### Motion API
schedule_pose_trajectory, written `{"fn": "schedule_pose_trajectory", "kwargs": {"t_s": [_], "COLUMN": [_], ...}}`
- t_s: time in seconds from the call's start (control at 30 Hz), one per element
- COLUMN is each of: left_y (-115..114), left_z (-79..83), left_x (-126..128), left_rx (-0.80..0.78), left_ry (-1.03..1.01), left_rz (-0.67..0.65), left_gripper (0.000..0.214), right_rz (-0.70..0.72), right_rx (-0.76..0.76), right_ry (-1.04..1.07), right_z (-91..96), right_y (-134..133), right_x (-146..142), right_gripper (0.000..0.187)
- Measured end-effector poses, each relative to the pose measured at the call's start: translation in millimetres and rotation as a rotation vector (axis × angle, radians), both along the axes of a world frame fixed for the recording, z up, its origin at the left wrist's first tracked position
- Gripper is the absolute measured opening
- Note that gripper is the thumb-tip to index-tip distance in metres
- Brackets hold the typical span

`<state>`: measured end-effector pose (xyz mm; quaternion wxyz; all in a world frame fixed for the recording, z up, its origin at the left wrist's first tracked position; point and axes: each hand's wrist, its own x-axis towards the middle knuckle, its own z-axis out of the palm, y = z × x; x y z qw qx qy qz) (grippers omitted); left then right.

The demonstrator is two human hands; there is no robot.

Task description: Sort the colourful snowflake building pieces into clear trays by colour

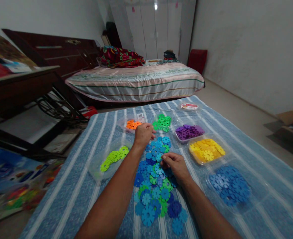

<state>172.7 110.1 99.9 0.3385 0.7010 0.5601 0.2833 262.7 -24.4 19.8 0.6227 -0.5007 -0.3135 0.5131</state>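
Seemingly picking through the mixed discs (156,192) at lower centre, the left hand (143,134) has curled fingers, the right hand (176,165) nearly pinched ones, holds unclear, the next pick calling for one disc freed.

Six tubs (95,167) hold discs (114,156): two left of the left hand (145,134), one past it, three right of the right hand (175,164). One heap (156,181) of discs lies by both hands. One bed (139,81) is past them.
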Motion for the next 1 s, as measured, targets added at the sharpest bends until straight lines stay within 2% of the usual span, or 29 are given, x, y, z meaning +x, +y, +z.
{"fn": "schedule_pose_trajectory", "kwargs": {"t_s": [0.07, 0.13, 0.2, 0.37, 0.53, 0.67, 1.0], "left_y": [8, 11, 8, -15, -31, -32, -26], "left_z": [0.8, -5.0, -15.8, -38.6, -40.7, -41.9, -55.3], "left_x": [11, 13, 5, -25, -32, -32, -41], "left_rx": [-0.048, -0.065, -0.038, 0.133, 0.164, 0.11, 0.064], "left_ry": [-0.185, -0.207, -0.059, 0.474, 0.674, 0.679, 0.416], "left_rz": [0.0, -0.031, -0.098, -0.256, -0.314, -0.317, -0.214], "left_gripper": [0.027, 0.029, 0.023, 0.017, 0.026, 0.032, 0.017], "right_rz": [0.001, 0.001, 0.001, -0.003, 0.01, 0.016, 0.007], "right_rx": [0.004, 0.001, -0.001, 0.004, 0.009, 0.017, 0.002], "right_ry": [0.007, 0.018, 0.023, 0.011, -0.009, -0.035, -0.012], "right_z": [-0.4, -0.8, -1.4, -2.4, -2.7, -2.9, -3.0], "right_y": [0, 0, 1, 1, 0, 0, 0], "right_x": [0, 0, 0, 0, 1, 2, 1], "right_gripper": [0.034, 0.033, 0.032, 0.03, 0.031, 0.033, 0.031]}}
